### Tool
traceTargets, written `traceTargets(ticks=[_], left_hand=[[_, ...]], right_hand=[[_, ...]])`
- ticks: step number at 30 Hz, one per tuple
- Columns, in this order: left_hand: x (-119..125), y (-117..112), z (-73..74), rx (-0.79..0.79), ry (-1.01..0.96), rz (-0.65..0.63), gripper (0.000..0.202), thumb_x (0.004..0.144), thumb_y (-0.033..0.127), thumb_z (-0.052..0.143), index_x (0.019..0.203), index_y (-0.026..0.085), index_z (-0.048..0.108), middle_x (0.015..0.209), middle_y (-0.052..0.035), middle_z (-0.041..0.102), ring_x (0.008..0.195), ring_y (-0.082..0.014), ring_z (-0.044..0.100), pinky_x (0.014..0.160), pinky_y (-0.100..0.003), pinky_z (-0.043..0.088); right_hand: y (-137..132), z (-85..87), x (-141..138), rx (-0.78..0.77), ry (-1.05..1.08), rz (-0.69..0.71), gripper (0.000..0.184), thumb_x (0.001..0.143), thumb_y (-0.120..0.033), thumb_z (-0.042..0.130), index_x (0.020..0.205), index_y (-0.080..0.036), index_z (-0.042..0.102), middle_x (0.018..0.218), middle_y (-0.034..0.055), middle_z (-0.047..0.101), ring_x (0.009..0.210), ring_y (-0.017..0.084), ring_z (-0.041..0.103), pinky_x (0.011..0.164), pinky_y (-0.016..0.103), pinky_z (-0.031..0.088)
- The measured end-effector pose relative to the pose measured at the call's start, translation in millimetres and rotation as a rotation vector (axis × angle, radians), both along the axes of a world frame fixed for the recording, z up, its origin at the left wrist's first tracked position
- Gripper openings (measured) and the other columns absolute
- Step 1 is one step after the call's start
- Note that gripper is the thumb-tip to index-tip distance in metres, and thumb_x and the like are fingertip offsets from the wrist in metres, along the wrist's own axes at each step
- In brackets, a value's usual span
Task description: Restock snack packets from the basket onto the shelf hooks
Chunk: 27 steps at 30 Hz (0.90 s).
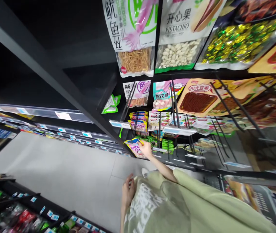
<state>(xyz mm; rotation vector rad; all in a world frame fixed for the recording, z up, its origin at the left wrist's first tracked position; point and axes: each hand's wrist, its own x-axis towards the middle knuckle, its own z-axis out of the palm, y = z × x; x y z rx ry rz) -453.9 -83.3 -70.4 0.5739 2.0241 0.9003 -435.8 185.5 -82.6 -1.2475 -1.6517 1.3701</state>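
- The right hand is out at the low end of the rack, fingers pinched on the edge of a yellow and pink packet.
- That packet sits at the bottom left of the hanging display, just beside green packets and below a stack of similar ones.
- The left hand hangs near, against the pale green shirt, fingers loosely spread and holding nothing.
- A white shoe shows on the grey floor between the two hands.
- Up on the far right, a pistachio bag hangs above wire hooks.
- Near left, a low shelf carries price tags.
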Motion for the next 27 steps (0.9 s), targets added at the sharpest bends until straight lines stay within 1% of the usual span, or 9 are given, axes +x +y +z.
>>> traceTargets(ticks=[3,5,8,11,13,16,18,21,27], left_hand=[[-0.1,4.4,-0.7,0.033,-0.008,-0.014,0.064,0.082,0.06,0.042,0.132,0.023,0.057,0.123,-0.0182,0.066,0.114,-0.033,0.064,0.098,-0.043,0.052],[0.4,8.3,0.1,0.041,-0.004,-0.029,0.061,0.083,0.059,0.042,0.131,0.024,0.058,0.121,-0.0175,0.067,0.115,-0.0329,0.063,0.097,-0.043,0.053],[2.5,12.9,1.1,0.044,0.007,-0.037,0.057,0.085,0.055,0.042,0.129,0.024,0.059,0.121,-0.0167,0.068,0.113,-0.0328,0.064,0.096,-0.045,0.053],[5.9,14.4,1.0,0.063,0.022,-0.03,0.056,0.087,0.052,0.043,0.129,0.02,0.059,0.123,-0.0178,0.067,0.111,-0.0328,0.065,0.095,-0.047,0.053],[7.9,14.1,1.2,0.08,0.033,-0.027,0.058,0.089,0.052,0.042,0.13,0.016,0.059,0.124,-0.0189,0.066,0.11,-0.0322,0.065,0.095,-0.047,0.052],[9.0,13.2,3.2,0.093,0.046,-0.029,0.059,0.09,0.052,0.042,0.129,0.012,0.06,0.124,-0.0198,0.066,0.109,-0.0309,0.066,0.095,-0.044,0.053],[8.3,12.5,5.1,0.09,0.049,-0.03,0.058,0.09,0.051,0.043,0.129,0.012,0.06,0.123,-0.0194,0.067,0.109,-0.0306,0.066,0.095,-0.044,0.053],[5.8,10.8,5.9,0.087,0.052,-0.026,0.058,0.09,0.051,0.044,0.13,0.012,0.06,0.122,-0.0186,0.068,0.109,-0.0304,0.066,0.094,-0.043,0.054],[1.7,7.7,-1.7,0.084,0.134,-0.045,0.057,0.09,0.051,0.044,0.126,0.011,0.063,0.12,-0.0179,0.069,0.111,-0.0294,0.064,0.097,-0.04,0.052]], right_hand=[[0.1,-1.4,-0.9,0.1,-0.115,0.033,0.03,0.079,-0.044,0.067,0.095,-0.021,0.077,0.081,0.0058,0.078,0.073,0.024,0.064,0.07,0.032,0.042],[0.6,-1.7,-1.8,0.149,-0.184,0.053,0.031,0.082,-0.043,0.064,0.098,-0.019,0.077,0.081,0.007,0.078,0.072,0.024,0.064,0.068,0.031,0.041],[1.7,-1.3,-2.1,0.205,-0.271,0.09,0.028,0.083,-0.034,0.061,0.102,-0.021,0.077,0.079,0.0059,0.078,0.07,0.022,0.066,0.067,0.028,0.041],[4.2,-0.2,-1.8,0.243,-0.356,0.131,0.03,0.083,-0.026,0.058,0.107,-0.024,0.076,0.083,0.0045,0.078,0.074,0.021,0.069,0.069,0.026,0.042],[7.0,0.9,-2.5,0.248,-0.404,0.139,0.031,0.086,-0.028,0.057,0.11,-0.024,0.075,0.085,0.0053,0.078,0.077,0.021,0.069,0.07,0.025,0.042],[12.5,4.1,-5.9,0.23,-0.447,0.131,0.031,0.09,-0.037,0.055,0.11,-0.023,0.074,0.087,0.0061,0.078,0.079,0.021,0.069,0.071,0.024,0.042],[17.3,7.0,-9.4,0.216,-0.467,0.123,0.033,0.092,-0.041,0.054,0.11,-0.022,0.074,0.088,0.0069,0.078,0.08,0.019,0.068,0.071,0.023,0.04],[27.5,11.0,-15.6,0.199,-0.487,0.101,0.037,0.094,-0.042,0.052,0.115,-0.017,0.071,0.089,0.0101,0.077,0.08,0.019,0.067,0.071,0.024,0.038],[51.2,10.8,-31.9,0.153,-0.493,0.027,0.044,0.096,-0.044,0.05,0.123,-0.013,0.066,0.094,0.013,0.075,0.083,0.019,0.064,0.074,0.026,0.037]])
